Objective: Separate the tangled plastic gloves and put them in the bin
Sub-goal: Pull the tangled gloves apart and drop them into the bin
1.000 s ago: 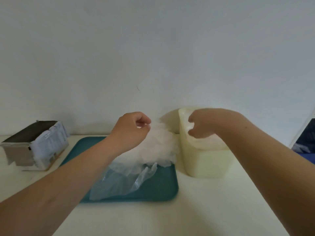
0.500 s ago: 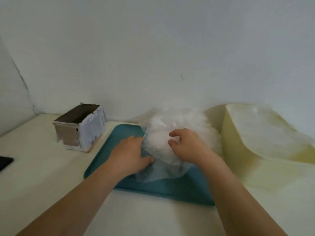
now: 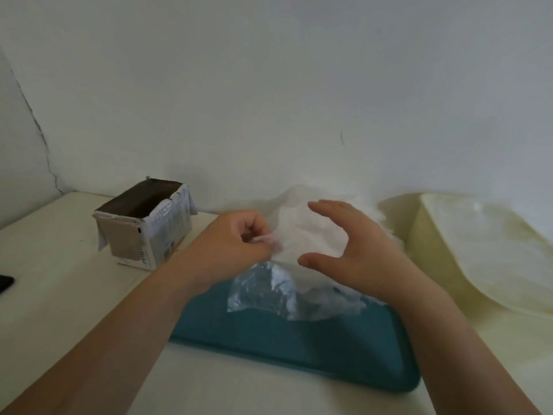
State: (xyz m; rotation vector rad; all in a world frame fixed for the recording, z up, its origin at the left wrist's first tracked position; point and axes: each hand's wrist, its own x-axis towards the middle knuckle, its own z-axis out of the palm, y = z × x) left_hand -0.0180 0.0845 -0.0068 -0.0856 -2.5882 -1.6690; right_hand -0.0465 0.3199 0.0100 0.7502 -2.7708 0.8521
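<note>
**A:** What just changed?

**B:** Half a second ago both hands lay low on the heap of crumpled translucent white plastic gloves (image 3: 305, 223). Now the left hand (image 3: 236, 244) pinches a thin glove edge at frame centre. The right hand (image 3: 353, 253) has let go, fingers spread wide over the heap.

**A:** Meaning?

**B:** Likely another glove is being teased free. The pale yellow plastic bin (image 3: 478, 250) at the right edge seems to hold some already.

**A:** And around it?

**B:** The heap sits on a teal rectangular tray (image 3: 299, 348) on the cream counter (image 3: 59, 310). There's a torn cardboard box (image 3: 149, 229) at centre left and a cracked white wall (image 3: 269, 85) behind.

Single head-worn view; faces forward, downward across table (image 3: 54, 310) toward wall (image 3: 269, 85); close.
</note>
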